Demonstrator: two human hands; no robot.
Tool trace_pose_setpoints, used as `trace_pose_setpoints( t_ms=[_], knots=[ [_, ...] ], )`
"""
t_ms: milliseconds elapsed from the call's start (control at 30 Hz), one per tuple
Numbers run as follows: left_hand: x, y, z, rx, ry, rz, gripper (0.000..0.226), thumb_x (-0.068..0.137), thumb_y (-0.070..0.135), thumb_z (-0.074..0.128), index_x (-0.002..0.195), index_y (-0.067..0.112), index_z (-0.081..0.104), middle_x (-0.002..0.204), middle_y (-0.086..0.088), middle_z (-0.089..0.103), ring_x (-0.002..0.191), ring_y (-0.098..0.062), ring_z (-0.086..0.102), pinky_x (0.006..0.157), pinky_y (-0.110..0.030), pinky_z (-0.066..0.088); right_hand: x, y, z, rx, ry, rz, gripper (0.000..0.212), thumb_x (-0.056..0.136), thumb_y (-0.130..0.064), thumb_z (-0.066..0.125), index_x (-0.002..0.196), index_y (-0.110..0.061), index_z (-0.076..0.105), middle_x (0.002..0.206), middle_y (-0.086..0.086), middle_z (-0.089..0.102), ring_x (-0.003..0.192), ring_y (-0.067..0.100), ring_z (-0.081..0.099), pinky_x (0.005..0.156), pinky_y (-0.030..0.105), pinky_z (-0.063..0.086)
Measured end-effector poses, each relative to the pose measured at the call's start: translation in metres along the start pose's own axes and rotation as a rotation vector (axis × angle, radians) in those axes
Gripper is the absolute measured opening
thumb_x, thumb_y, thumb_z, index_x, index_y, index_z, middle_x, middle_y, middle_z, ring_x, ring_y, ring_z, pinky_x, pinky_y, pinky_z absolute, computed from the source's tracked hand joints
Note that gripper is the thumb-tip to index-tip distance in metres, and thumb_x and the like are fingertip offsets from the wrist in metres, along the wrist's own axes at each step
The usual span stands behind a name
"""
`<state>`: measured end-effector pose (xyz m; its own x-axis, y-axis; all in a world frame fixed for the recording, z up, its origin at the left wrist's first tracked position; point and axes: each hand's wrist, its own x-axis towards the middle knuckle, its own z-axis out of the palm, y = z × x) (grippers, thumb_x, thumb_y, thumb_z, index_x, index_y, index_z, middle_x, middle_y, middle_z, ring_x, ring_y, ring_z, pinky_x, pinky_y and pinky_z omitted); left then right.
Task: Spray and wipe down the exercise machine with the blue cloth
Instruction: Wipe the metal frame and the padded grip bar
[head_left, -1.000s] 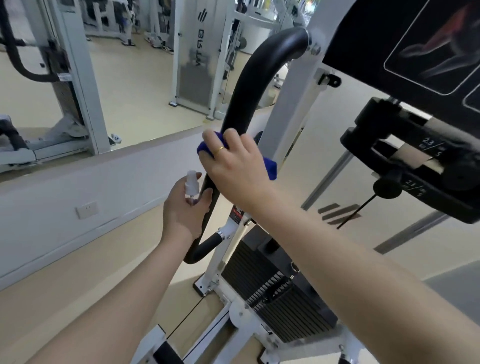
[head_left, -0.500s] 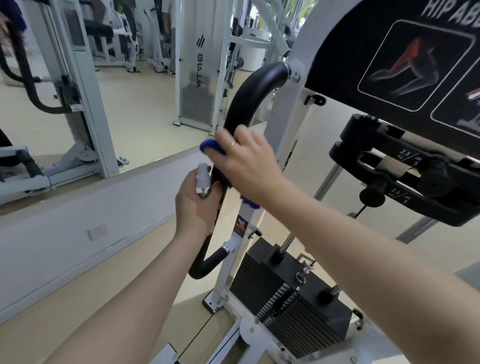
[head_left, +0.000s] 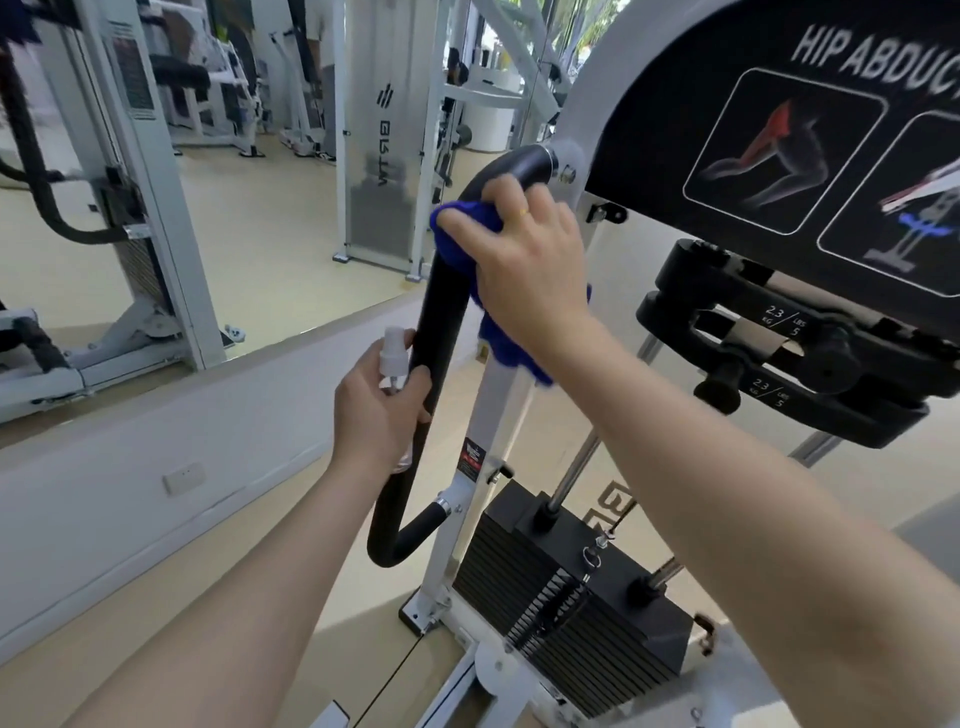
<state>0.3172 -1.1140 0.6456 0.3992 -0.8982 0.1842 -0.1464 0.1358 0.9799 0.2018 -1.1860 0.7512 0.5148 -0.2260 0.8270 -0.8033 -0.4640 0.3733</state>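
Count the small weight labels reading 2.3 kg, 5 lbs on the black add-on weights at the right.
2. One label sits on the upper black plate, the other on the lower plate just beneath it. More may be hidden behind the bracket.

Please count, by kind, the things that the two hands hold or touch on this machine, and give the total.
Blue cloth, under the right hand: 1
Small spray bottle, in the left hand: 1
Black padded handle bar, touched by the cloth: 1
Total: 3

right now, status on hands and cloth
Right hand presses blue cloth onto black handle, near top bend. Left hand holds spray bottle. Nothing in the way.
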Motion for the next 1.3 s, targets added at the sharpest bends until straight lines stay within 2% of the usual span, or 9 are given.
trace_pose_setpoints(
  t_ms=[133, 267, 433, 600, 767, 867, 1067, 1233, 1300],
  knots=[
    [-0.005, -0.002, 0.0, 0.057, -0.029, 0.027, 0.031, 0.09, 0.016, 0.055, 0.12, 0.025, 0.055, 0.087, -0.006, 0.066, 0.058, -0.013, 0.059, 0.06, -0.025, 0.051, 0.009, 0.012, 0.005, 0.099, 0.091, 0.166, 0.037, 0.069, -0.001, 0.054, 0.095, -0.019, 0.072, 0.091, 0.013, 0.065, 0.068, 0.032, 0.056, 0.058, 0.033, 0.044],
    [-0.013, -0.017, 0.004, 0.115, -0.025, 0.096, 0.049, 0.088, 0.016, 0.058, 0.13, 0.036, 0.042, 0.125, -0.005, 0.058, 0.071, -0.016, 0.062, 0.066, -0.029, 0.054, 0.0, 0.008, 0.013, 0.362, 0.069, 0.394, 0.041, 0.075, 0.002, 0.051, 0.109, -0.013, 0.068, 0.094, 0.017, 0.058, 0.077, 0.033, 0.055, 0.06, 0.032, 0.045],
    [-0.009, -0.006, 0.003, 0.148, 0.018, 0.165, 0.049, 0.086, 0.01, 0.06, 0.131, 0.024, 0.047, 0.142, 0.009, 0.042, 0.081, -0.012, 0.061, 0.074, -0.024, 0.051, 0.005, -0.001, 0.009, 0.715, -0.042, 0.736, 0.048, 0.085, 0.008, 0.043, 0.127, -0.01, 0.055, 0.104, 0.002, 0.044, 0.083, 0.001, 0.042, 0.078, 0.0, 0.033],
    [-0.016, -0.001, -0.01, 0.215, -0.029, 0.197, 0.048, 0.086, 0.011, 0.061, 0.131, 0.02, 0.049, 0.142, 0.012, 0.04, 0.065, -0.007, 0.055, 0.066, -0.012, 0.044, 0.008, -0.014, 0.003, 0.839, -0.02, 0.932, 0.051, 0.089, 0.01, 0.038, 0.135, -0.009, 0.045, 0.107, 0.002, 0.038, 0.085, -0.002, 0.04, 0.077, -0.007, 0.029],
    [-0.032, 0.005, -0.026, 0.221, -0.085, 0.193, 0.049, 0.085, 0.012, 0.061, 0.132, 0.018, 0.049, 0.138, 0.007, 0.048, 0.071, -0.015, 0.058, 0.077, -0.033, 0.055, 0.013, -0.008, -0.003, 0.845, -0.171, 1.207, 0.053, 0.091, 0.005, 0.034, 0.14, -0.015, 0.036, 0.111, 0.003, 0.036, 0.087, 0.008, 0.041, 0.08, 0.007, 0.033],
    [-0.044, 0.009, -0.033, 0.227, -0.109, 0.191, 0.047, 0.085, 0.013, 0.061, 0.131, 0.019, 0.049, 0.13, 0.003, 0.054, 0.077, -0.019, 0.062, 0.077, -0.034, 0.055, -0.016, -0.001, -0.015, 0.93, -0.367, 1.625, 0.025, 0.089, -0.001, 0.038, 0.105, -0.011, 0.054, 0.086, 0.002, 0.046, 0.074, 0.02, 0.043, 0.06, 0.023, 0.039],
    [-0.082, 0.011, -0.023, 0.232, -0.189, 0.123, 0.039, 0.087, 0.017, 0.059, 0.125, 0.018, 0.052, 0.104, -0.007, 0.062, 0.083, -0.024, 0.062, 0.073, -0.033, 0.052, -0.094, -0.021, -0.071, 0.948, -0.629, 1.335, 0.057, 0.089, -0.009, 0.049, 0.142, -0.023, 0.034, 0.13, 0.003, 0.048, 0.096, 0.019, 0.053, 0.069, 0.025, 0.045],
    [-0.118, 0.012, 0.004, 0.143, -0.338, 0.025, 0.035, 0.089, 0.025, 0.057, 0.124, 0.024, 0.052, 0.085, 0.002, 0.063, 0.052, -0.005, 0.058, 0.052, -0.017, 0.047, -0.138, -0.033, -0.117, 1.253, -0.714, 1.304, 0.021, 0.09, -0.028, 0.061, 0.109, -0.019, 0.058, 0.107, 0.005, 0.063, 0.093, 0.02, 0.062, 0.082, 0.036, 0.053],
    [-0.131, 0.011, 0.012, 0.064, -0.387, 0.01, 0.026, 0.09, 0.027, 0.057, 0.115, 0.028, 0.054, 0.073, 0.006, 0.062, 0.05, -0.007, 0.057, 0.054, -0.02, 0.049, -0.151, -0.037, -0.136, 1.295, -0.75, 1.298, 0.016, 0.092, -0.028, 0.058, 0.093, -0.012, 0.057, 0.088, 0.006, 0.064, 0.08, 0.018, 0.063, 0.074, 0.032, 0.052]
  ],
)
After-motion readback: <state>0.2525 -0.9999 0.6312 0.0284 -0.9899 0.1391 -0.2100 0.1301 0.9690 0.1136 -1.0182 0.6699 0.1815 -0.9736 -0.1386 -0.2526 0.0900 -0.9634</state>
